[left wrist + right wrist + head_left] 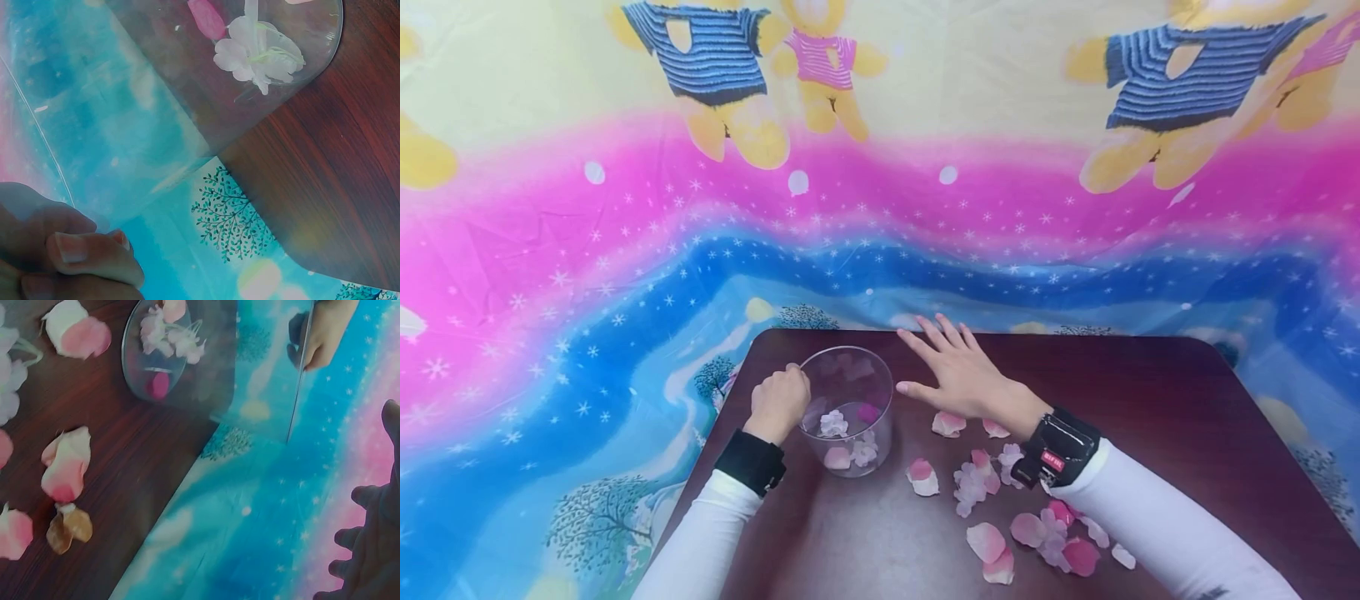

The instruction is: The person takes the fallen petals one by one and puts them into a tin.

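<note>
A clear plastic container point(883, 437) stands on the table, holding white flowers point(833, 424) and a few pink petals point(868, 413). My left hand point(778, 402) grips its rim on the left side; in the left wrist view the curled fingers and thumb of that hand point(94, 256) pinch the rim. To the right of the container my right hand point(958, 367) hovers with its fingers spread, holding nothing. The right wrist view shows the same hand point(375, 537) apart from the container wall point(265, 387). Below it, pink and white petals point(922, 477) lie scattered.
Pale lilac flowers point(972, 487) and several more petals point(987, 543) lie on the dark wooden table point(880, 542), near the right forearm. A brown petal point(69, 528) shows in the right wrist view. Behind the table hangs a printed cloth point(865, 200) with bears and snowflakes.
</note>
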Motion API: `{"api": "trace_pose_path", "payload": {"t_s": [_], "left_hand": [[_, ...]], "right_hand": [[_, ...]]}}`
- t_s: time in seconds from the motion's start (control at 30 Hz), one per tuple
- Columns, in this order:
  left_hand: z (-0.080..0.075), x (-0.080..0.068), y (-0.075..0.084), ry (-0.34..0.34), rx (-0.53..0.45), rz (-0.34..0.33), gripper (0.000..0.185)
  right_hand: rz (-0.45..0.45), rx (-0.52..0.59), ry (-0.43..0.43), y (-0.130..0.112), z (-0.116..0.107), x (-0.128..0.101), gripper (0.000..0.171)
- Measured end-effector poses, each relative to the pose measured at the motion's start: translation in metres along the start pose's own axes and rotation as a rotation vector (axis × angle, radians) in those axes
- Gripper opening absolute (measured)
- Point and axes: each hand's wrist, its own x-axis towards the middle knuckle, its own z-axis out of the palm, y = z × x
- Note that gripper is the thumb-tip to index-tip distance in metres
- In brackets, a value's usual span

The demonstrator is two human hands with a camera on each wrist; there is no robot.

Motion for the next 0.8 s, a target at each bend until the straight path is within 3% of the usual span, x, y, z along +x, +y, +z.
{"api": "trace_pose_path", "payload": {"t_s": [0.8], "left_hand": [[0.001, 0.001, -0.001, -0.002, 0.012, 0.012, 0.034]], "right_hand": [[0.167, 0.017, -0.062, 0.074, 0.024, -0.037, 0.084]]}}
